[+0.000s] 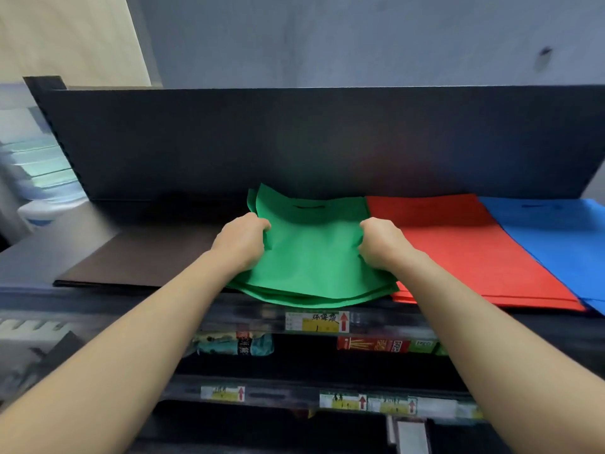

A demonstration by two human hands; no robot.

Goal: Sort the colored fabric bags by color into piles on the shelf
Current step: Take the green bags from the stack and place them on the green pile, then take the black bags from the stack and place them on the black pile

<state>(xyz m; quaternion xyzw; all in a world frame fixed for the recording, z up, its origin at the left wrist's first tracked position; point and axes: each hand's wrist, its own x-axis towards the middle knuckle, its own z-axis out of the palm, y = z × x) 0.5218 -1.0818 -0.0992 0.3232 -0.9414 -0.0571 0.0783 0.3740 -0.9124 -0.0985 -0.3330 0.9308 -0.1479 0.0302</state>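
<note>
Left hand [240, 244], right hand [381, 244] clamped on green bags [311, 260] side edges; red bags [458, 250], blue bags [556, 237] alongside on shelf [131, 257].

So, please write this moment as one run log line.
left hand, right hand: grip green bags | red pile, blue pile: on shelf

- A yellow-and-white price label [317, 321] with a red arrow sits on the front rail.
- On the lower tier [311, 362] lies a teal-and-black snack packet [235, 345].
- To its right lies a red box of stick snacks [373, 344], with a green packet [424, 346] just beside it.
- Two more arrow labels [222, 393] are fixed on the rail below.
- Behind is a grey wall [360, 37] with a dark mark [544, 52].
- A beige panel [65, 34] stands top left.
- A blurred pale stack [39, 165] is at far left.
</note>
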